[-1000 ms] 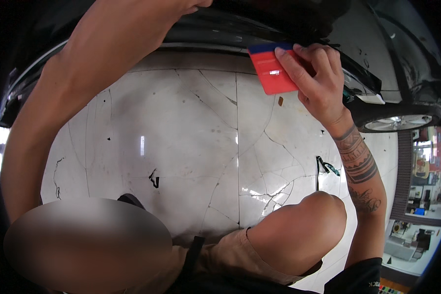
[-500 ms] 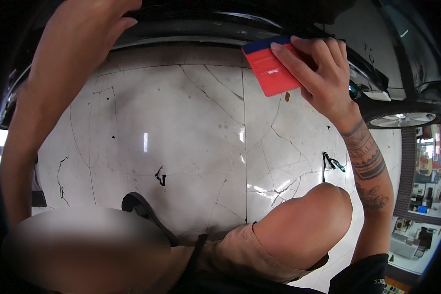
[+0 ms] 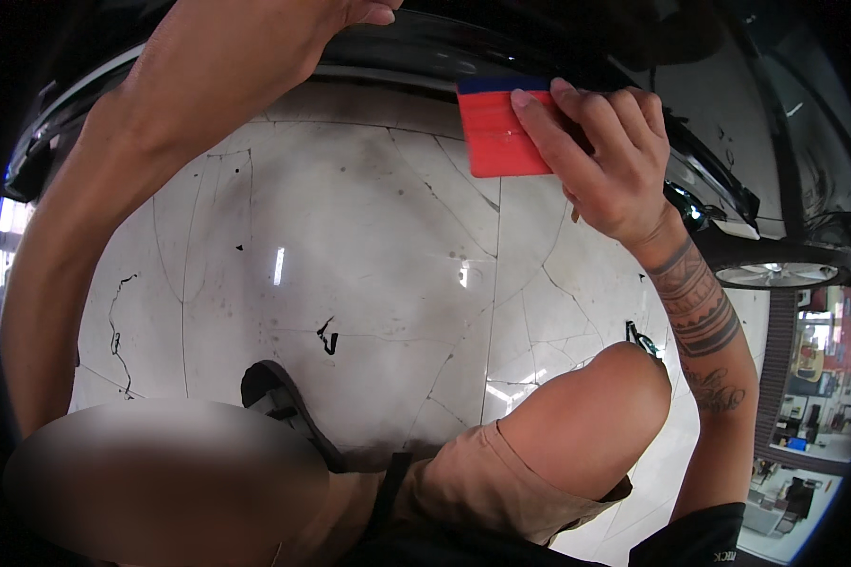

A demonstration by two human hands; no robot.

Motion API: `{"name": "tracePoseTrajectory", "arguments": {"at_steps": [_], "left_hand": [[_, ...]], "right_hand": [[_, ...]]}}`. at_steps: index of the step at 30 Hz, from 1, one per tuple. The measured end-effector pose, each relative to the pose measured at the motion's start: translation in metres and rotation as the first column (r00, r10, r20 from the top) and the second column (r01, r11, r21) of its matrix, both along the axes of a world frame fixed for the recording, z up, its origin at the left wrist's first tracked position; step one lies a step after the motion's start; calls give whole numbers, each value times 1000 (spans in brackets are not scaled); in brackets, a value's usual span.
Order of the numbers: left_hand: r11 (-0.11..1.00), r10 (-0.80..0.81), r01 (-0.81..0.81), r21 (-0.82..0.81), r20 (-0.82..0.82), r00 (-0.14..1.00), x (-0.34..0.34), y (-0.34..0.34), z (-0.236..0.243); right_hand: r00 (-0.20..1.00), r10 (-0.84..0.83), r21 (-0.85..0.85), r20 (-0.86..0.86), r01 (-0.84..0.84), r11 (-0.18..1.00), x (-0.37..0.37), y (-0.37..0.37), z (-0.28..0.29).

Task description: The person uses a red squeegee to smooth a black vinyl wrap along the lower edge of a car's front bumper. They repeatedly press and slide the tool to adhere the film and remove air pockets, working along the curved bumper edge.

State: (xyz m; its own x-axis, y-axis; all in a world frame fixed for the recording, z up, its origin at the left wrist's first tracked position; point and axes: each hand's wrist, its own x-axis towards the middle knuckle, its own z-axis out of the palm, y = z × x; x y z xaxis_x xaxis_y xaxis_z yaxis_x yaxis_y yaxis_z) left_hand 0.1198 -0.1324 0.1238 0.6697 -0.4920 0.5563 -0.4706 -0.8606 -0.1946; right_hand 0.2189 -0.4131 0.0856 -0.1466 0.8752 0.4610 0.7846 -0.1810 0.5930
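My right hand [image 3: 616, 163] grips a flat red squeegee [image 3: 497, 142] with a dark blue edge, held just below the dark glossy lower body of a car [image 3: 548, 42]. My left hand [image 3: 298, 33] reaches up to the car at the top left; its fingers are mostly out of frame or hidden, so what they touch or hold cannot be told.
The cracked white tile floor [image 3: 369, 265] has small dark scraps [image 3: 329, 335] on it. A car wheel [image 3: 775, 271] is at the right, with a cluttered area [image 3: 808, 397] beyond. My bare knee [image 3: 615, 397] and a black sandal [image 3: 284, 402] are low in view.
Since half a second ago my left hand has moved right along the car, back near where it was a second ago. The squeegee has shifted slightly left and tilted more level in my right hand.
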Motion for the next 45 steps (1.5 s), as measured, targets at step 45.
{"name": "tracePoseTrajectory", "arguments": {"at_steps": [45], "left_hand": [[968, 204, -230, -101, -219, 954, -50, 96, 19]], "right_hand": [[979, 202, -55, 38, -200, 978, -13, 101, 11]]}}
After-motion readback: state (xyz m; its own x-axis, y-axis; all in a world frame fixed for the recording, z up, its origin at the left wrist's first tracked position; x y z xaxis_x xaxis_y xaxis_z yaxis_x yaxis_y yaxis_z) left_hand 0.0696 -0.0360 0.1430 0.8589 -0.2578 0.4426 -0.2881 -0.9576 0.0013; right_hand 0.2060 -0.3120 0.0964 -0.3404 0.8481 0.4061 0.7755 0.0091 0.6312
